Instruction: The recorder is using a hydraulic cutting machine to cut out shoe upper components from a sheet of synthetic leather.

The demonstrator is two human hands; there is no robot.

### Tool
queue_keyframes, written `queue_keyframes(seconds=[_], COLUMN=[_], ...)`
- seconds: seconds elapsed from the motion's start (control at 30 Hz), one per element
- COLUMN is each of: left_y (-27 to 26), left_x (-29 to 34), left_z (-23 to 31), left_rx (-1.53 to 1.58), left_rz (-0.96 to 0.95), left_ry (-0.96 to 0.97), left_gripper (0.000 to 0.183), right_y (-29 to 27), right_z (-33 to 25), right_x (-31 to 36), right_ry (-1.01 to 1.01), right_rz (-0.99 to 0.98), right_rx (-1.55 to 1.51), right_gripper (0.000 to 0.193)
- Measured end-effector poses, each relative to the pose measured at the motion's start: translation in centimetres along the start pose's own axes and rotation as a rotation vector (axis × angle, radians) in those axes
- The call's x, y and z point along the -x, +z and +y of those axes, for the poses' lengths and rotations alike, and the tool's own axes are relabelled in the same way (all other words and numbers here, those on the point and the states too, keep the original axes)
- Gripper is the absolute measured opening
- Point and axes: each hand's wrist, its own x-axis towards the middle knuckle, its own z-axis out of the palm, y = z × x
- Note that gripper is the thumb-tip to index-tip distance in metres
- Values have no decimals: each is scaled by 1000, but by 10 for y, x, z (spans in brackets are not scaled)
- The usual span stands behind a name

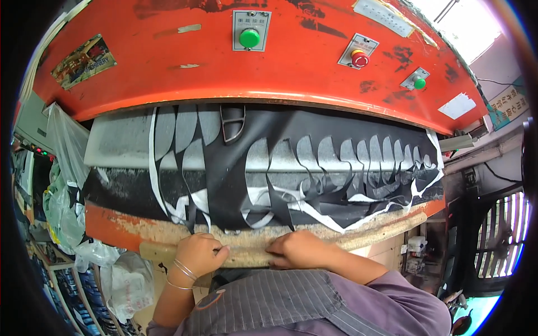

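The black sheet (230, 173), full of curved cut-outs, lies in front of the red beam (168, 67), its far edge running under it. Beneath the sheet is a grey board (117, 140) on a worktop (112, 227). A metal cutting die (234, 124) sits on the sheet, close against the beam's lower edge. Farthest from the beam, on the person's side, runs a beige bar (381, 232). The left hand (200, 255) and the right hand (297, 250) rest there with fingers curled, near narrow tips of the sheet; I cannot tell whether either is clamped on it.

On the beam's face, a green button (249, 38) near the middle has a metal label plate (252, 20) printed in 2 scripts. To its right are a red button (360, 58) and a 2nd green button (419, 83), their plates' lettering too small to read. The beam's left end carries a picture plate (84, 61) with lettering; its right end, a white label (457, 106). Below the beam's left end hangs a white bag (128, 285) with faint red printing.
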Motion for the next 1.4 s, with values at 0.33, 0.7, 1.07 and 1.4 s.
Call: queue_keyframes(seconds=[0.33, 0.7, 1.07, 1.4], left_y=[23, 10, 5, -20], left_x=[-162, -198, -241, -230], left_z=[-18, -37, -57, -53], left_rx=[-247, 298, 73, 237], left_rz=[393, 430, 396, 533], left_ry=[416, 356, 288, 256], left_gripper=[48, 31, 48, 57], right_y=[-98, -99, -62, -125], right_z=[45, 109, 139, 131], right_x=[-241, -206, -176, -120], right_ry=[574, 666, 220, 47], right_rz=[370, 595, 626, 1185], right_rx=[-49, -80, 224, -247], right_gripper=[71, 69, 76, 74])
